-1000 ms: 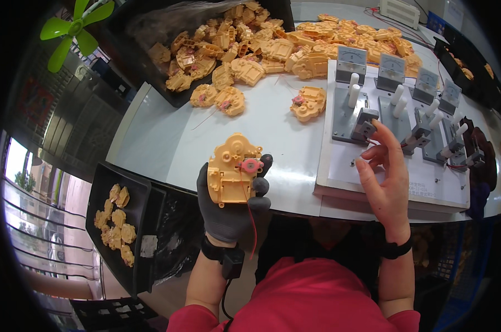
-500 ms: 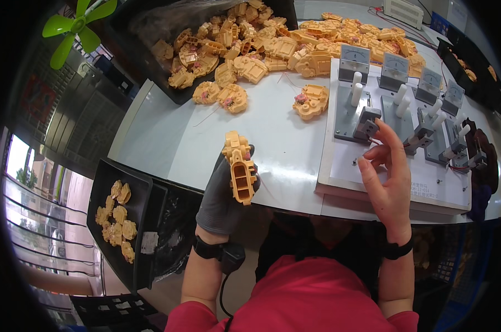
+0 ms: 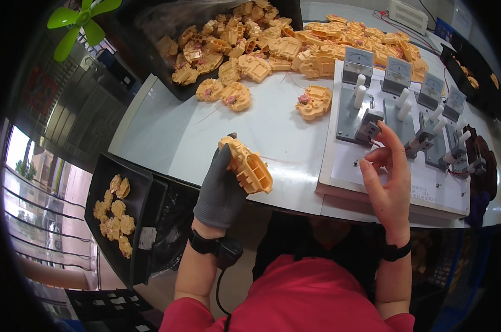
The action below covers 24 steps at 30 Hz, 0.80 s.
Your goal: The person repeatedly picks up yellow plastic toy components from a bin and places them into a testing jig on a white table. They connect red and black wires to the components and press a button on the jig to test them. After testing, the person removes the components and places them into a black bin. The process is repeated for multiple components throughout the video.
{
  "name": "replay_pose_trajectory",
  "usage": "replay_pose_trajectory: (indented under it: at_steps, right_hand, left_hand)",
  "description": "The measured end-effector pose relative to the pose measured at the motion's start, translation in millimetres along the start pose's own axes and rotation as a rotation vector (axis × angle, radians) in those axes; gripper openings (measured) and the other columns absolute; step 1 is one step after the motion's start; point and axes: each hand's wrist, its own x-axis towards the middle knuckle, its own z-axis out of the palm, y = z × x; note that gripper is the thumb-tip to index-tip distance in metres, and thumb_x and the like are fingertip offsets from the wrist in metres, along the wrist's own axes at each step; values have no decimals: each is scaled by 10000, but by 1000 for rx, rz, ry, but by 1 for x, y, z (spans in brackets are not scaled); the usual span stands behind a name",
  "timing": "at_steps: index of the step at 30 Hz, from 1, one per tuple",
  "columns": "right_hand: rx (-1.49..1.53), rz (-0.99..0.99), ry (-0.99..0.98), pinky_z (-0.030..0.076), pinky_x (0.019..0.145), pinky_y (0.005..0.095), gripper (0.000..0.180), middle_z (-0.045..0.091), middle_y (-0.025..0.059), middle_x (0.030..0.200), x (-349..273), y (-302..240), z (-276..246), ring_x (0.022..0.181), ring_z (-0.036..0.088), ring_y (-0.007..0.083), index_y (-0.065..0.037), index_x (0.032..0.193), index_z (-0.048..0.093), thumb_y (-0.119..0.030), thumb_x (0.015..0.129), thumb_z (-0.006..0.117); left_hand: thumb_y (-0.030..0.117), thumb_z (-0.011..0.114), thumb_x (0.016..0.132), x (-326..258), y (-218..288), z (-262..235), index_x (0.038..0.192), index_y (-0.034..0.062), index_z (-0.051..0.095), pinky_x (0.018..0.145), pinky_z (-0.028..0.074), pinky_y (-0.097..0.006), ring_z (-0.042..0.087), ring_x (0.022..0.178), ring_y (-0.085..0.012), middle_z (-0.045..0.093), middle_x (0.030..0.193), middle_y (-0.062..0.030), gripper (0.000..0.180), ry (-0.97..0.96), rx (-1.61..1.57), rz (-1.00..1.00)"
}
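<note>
My left hand [image 3: 219,191], in a dark grey glove, is closed around a yellow-orange plastic gear housing [image 3: 251,167]. It holds the housing above the table's front edge, with the hollow, ribbed side facing up and right. My bare right hand [image 3: 391,188] is over the white test board [image 3: 333,160]. Its index fingertip touches a small grey clamp block [image 3: 368,128] at the board's left station, while the thumb stands apart and the other fingers are loosely bent. White-handled levers [image 3: 359,97] and a panel meter [image 3: 358,63] stand behind that block.
A pile of similar housings [image 3: 317,63] spreads from a black bin [image 3: 178,95] across the table's back. A single housing [image 3: 313,103] lies left of the board. More lie in a black tray [image 3: 142,188] at lower left. A green fan [image 3: 83,18] is at upper left.
My left hand has turned the housing, so its lower end swings right and more of the hollow side shows. The right hand stays at the clamp block. The whole view shifts slightly.
</note>
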Motion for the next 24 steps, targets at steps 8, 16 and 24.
replay_pose_trajectory:
  at_steps: [8,16,24]
  right_hand:
    - [9,23,2,484,796,271,642,586,113,1227,-1,-1,1,884,597,115,-39,1430,476,-5,830,699]
    - [9,29,-4,485,801,267,636,577,106,1223,-1,-2,2,877,589,108,-37,1439,465,-7,845,690]
    - [191,148,-66,492,823,254,603,516,107,1247,8,-6,-4,901,592,97,-43,1455,438,-2,893,651]
  left_hand:
    - [251,604,987,1,10,2,1372,48,453,1069,447,-414,553,1210,-248,548,1258,-108,460,61,162,-9]
    - [269,534,1030,5,8,-8,1381,6,449,1135,392,-435,504,1293,-288,516,1366,-146,447,3,-76,-68]
    - [249,536,1028,2,11,4,1397,0,440,1149,385,-440,489,1310,-304,509,1384,-152,456,66,-81,-72]
